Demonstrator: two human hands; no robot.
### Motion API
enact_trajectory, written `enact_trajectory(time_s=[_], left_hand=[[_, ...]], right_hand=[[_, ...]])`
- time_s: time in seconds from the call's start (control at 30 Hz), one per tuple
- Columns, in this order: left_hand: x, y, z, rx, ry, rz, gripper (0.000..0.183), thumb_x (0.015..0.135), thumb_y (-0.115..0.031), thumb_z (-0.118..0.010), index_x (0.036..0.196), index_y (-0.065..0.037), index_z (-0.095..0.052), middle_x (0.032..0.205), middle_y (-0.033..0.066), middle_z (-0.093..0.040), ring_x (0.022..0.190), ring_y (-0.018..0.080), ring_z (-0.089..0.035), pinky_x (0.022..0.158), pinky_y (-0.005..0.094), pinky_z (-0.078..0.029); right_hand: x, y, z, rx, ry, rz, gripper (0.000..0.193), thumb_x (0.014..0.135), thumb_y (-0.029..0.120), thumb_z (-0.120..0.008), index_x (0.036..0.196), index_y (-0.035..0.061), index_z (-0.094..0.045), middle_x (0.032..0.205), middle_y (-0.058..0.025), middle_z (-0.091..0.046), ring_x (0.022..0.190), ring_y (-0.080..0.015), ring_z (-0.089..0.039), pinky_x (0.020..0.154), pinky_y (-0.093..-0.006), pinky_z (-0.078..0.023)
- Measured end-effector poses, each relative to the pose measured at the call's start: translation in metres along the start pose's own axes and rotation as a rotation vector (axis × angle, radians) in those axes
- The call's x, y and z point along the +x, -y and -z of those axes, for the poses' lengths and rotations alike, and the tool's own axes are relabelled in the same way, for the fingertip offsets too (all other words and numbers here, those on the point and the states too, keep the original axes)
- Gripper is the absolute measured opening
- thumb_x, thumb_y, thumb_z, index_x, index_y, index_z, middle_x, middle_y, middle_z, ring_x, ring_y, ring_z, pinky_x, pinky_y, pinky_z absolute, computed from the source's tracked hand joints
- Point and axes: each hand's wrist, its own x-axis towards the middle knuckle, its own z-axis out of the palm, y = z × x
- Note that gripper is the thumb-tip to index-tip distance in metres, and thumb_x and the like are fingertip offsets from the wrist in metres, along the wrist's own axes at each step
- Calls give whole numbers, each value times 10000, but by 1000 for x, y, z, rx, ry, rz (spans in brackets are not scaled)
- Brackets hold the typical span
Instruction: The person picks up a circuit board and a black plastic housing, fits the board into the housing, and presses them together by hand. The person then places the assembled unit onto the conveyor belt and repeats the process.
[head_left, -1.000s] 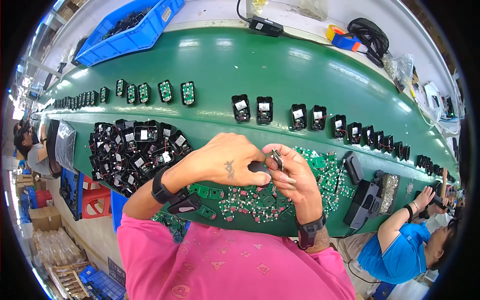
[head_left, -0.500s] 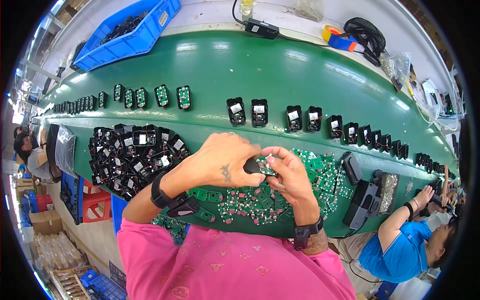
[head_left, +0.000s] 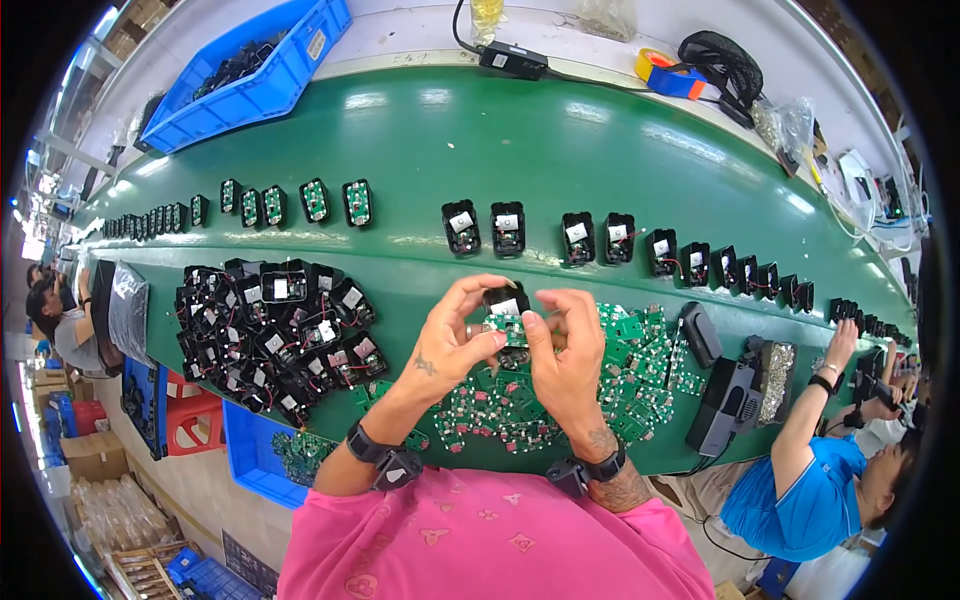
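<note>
A small black plastic housing [head_left: 508, 299] with a white label-like piece inside is held up in front of me, its cavity facing up. My left hand [head_left: 450, 335] grips its left side, the thumb reaching the lower edge. A small green circuit board [head_left: 507, 327] lies against the near part of the housing. My right hand [head_left: 565, 350] pinches the board at its right edge, the thumb on top. The far right fingers are curled, partly hidden behind the thumb. Below my hands lies a spread pile of green circuit boards [head_left: 640, 370].
Piled black housings [head_left: 270, 340] lie at left. Housings with boards [head_left: 357, 204] and housings with white pieces [head_left: 578, 238] form a row across the green table [head_left: 420, 130]. A blue crate [head_left: 240, 85] stands back left, a grey device [head_left: 722, 405] right, and a co-worker in blue [head_left: 800, 490] beyond.
My left hand has turned over, so the housing's inside now shows. Both hands have come together, and the board has moved onto the housing. The co-worker's arm at right has reached farther forward.
</note>
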Motion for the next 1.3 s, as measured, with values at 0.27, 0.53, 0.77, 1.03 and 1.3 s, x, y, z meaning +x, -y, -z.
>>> enact_trajectory(time_s=[0.27, 0.53, 0.77, 1.03, 1.3], left_hand=[[0, 9, -9, 149, -35, -80, 529, 883, 18, -603, 1390, 37, -453, 1286, 145, -577, 864, 92, -637, 601, 222, -558], [-5, 12, -18, 109, -54, -73, 603, 892, 25, -597, 1468, 33, -418, 1302, 163, -589, 957, 135, -667, 737, 263, -588], [-6, 0, -33, 40, -185, -109, 620, 899, 72, -594, 1483, 41, -391, 1332, 169, -566, 986, 157, -676, 814, 262, -584], [-7, 0, -38, 71, -158, -105, 614, 887, 85, -601, 1468, 57, -405, 1293, 166, -576, 1041, 170, -645, 839, 263, -584], [-10, -3, -44, 89, -176, -142, 640, 898, 84, -603, 1498, 5, -397, 1342, 142, -567, 980, 135, -662, 789, 230, -565]], right_hand=[[8, 18, 10, -212, 135, 275, 128, 818, 110, -747, 944, 117, -772, 1345, -120, -537, 1243, -295, -486, 996, -450, -404], [10, 10, 12, -98, 205, 291, 108, 842, 130, -751, 933, 74, -761, 1300, -115, -581, 1216, -282, -523, 994, -424, -440], [9, 3, 10, 12, 43, 235, 144, 935, 163, -692, 946, 22, -717, 1303, -153, -563, 1180, -242, -552, 992, -409, -450], [7, 7, 16, -39, 93, 329, 99, 881, 112, -727, 929, 27, -740, 1364, -157, -508, 1203, -252, -545, 1025, -422, -424], [2, 7, 14, 112, -58, 232, 88, 898, 97, -686, 929, 18, -666, 1290, -172, -528, 1173, -270, -540, 990, -409, -425]])
